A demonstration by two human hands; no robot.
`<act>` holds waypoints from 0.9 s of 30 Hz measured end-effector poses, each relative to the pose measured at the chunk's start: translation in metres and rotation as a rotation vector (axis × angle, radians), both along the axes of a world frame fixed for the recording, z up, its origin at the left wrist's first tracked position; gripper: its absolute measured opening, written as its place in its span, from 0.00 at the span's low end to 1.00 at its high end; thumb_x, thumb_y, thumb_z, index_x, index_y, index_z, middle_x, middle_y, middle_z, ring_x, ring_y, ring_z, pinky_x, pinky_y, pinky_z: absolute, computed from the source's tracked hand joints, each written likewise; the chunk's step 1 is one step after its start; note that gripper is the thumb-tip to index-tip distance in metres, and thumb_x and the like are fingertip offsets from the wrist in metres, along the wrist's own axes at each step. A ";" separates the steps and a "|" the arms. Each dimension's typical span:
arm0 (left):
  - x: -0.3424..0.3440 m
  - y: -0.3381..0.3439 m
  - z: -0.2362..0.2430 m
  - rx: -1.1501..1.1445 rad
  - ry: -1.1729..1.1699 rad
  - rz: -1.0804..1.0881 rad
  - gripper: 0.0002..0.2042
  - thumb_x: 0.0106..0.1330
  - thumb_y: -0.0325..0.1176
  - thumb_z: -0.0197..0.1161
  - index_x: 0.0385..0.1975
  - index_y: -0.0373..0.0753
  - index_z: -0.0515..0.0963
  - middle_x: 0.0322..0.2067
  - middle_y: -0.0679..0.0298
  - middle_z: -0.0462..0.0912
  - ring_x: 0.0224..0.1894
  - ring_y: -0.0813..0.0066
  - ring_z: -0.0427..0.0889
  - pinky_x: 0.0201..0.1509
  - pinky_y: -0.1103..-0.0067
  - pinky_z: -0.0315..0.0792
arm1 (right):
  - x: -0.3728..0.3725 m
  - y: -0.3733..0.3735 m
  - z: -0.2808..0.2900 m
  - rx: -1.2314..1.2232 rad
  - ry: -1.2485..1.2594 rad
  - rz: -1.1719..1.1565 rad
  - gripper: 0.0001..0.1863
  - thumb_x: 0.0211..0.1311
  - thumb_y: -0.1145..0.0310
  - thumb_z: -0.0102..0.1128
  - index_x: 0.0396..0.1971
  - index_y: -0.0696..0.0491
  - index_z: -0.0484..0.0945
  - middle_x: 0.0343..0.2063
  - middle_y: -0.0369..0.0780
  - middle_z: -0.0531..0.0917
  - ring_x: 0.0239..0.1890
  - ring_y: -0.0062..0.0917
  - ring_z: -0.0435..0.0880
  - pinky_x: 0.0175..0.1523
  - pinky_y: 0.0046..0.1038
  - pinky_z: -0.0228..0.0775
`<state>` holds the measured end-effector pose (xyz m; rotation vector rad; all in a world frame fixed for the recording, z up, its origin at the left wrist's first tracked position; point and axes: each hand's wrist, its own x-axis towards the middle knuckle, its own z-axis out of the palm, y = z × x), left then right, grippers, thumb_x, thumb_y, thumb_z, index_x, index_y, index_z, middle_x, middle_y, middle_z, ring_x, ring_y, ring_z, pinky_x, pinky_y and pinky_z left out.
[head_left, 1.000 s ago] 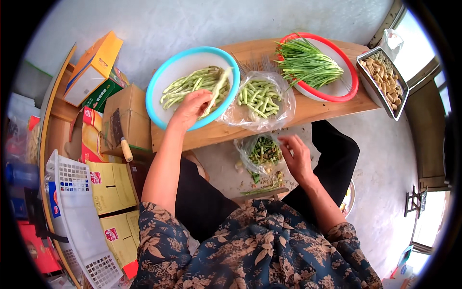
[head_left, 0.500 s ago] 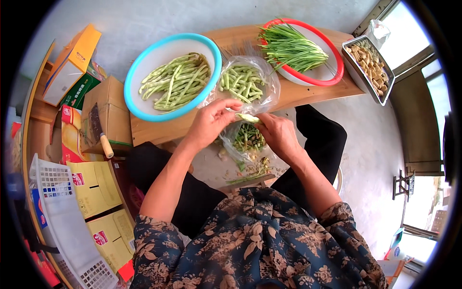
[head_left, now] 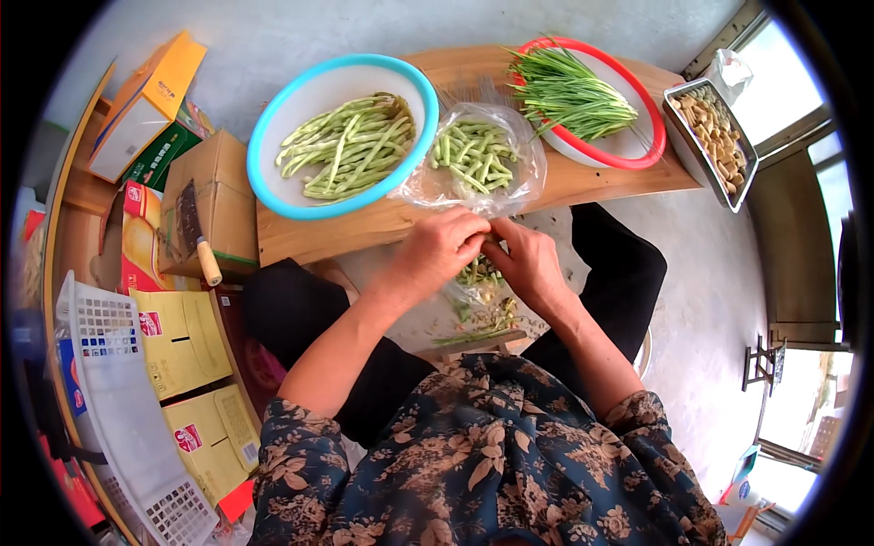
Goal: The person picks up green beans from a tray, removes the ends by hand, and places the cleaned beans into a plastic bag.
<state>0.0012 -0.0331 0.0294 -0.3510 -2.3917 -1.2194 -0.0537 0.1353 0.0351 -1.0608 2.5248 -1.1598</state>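
Note:
My left hand (head_left: 443, 244) and my right hand (head_left: 526, 257) meet fingertip to fingertip just off the table's near edge. Both are closed in a pinch on a green bean, which their fingers almost wholly cover. Right beyond them, a clear plastic bag (head_left: 531, 173) on the table holds short bean pieces (head_left: 473, 156). To its left stands a white basin with a blue rim (head_left: 258, 173), with long whole green beans (head_left: 350, 146) in it. Below my hands, a bag of green scraps (head_left: 478, 271) is partly hidden by them.
Green chives (head_left: 574, 96) lie in a red-rimmed basin (head_left: 651, 136) at the back right. A metal tray (head_left: 739, 193) of tan chunks sits at the table's right end. A wooden-handled knife (head_left: 208, 259) is against a cardboard box (head_left: 223, 196) at left. Trimmings (head_left: 496, 318) litter the floor.
My hands have come closer together, and the bean that showed between them is now mostly covered by my fingers. The whole view has shifted slightly.

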 end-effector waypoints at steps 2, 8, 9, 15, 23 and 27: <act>-0.001 0.000 0.000 -0.026 0.014 0.004 0.08 0.51 0.17 0.62 0.31 0.34 0.77 0.26 0.59 0.78 0.26 0.65 0.79 0.29 0.76 0.73 | 0.002 -0.002 0.001 -0.035 0.074 -0.019 0.09 0.57 0.71 0.59 0.37 0.56 0.76 0.30 0.46 0.81 0.32 0.42 0.80 0.37 0.34 0.71; 0.002 0.005 -0.003 0.041 -0.115 0.094 0.06 0.52 0.18 0.61 0.29 0.34 0.76 0.24 0.61 0.78 0.25 0.74 0.79 0.28 0.79 0.73 | 0.006 -0.006 -0.010 -0.143 0.117 -0.027 0.06 0.54 0.72 0.60 0.32 0.56 0.76 0.27 0.45 0.80 0.31 0.42 0.80 0.34 0.37 0.72; 0.001 0.007 -0.003 0.042 -0.116 0.091 0.06 0.52 0.18 0.61 0.29 0.34 0.76 0.24 0.61 0.78 0.25 0.74 0.79 0.28 0.79 0.73 | 0.007 -0.007 -0.011 -0.142 0.116 -0.029 0.06 0.54 0.72 0.60 0.32 0.56 0.76 0.27 0.45 0.80 0.31 0.42 0.80 0.34 0.37 0.72; -0.007 0.011 -0.027 0.643 -0.368 0.116 0.03 0.55 0.18 0.58 0.25 0.34 0.75 0.22 0.67 0.78 0.23 0.83 0.76 0.24 0.85 0.68 | 0.012 -0.011 -0.019 -0.259 0.174 -0.113 0.06 0.54 0.75 0.60 0.32 0.56 0.77 0.25 0.44 0.80 0.27 0.41 0.80 0.29 0.36 0.71; -0.012 0.012 -0.033 1.276 -0.623 0.036 0.01 0.57 0.25 0.59 0.25 0.37 0.75 0.21 0.68 0.77 0.19 0.83 0.73 0.24 0.86 0.69 | 0.012 -0.005 -0.022 -0.375 -0.191 -0.274 0.05 0.60 0.72 0.59 0.34 0.57 0.79 0.25 0.41 0.82 0.22 0.23 0.80 0.26 0.24 0.69; -0.012 -0.006 -0.051 1.155 -0.656 0.133 0.01 0.58 0.26 0.59 0.26 0.39 0.76 0.21 0.69 0.77 0.19 0.85 0.73 0.22 0.86 0.69 | -0.006 0.008 -0.011 -0.753 -0.535 -0.295 0.10 0.68 0.69 0.52 0.37 0.60 0.78 0.31 0.39 0.84 0.22 0.14 0.78 0.28 0.17 0.66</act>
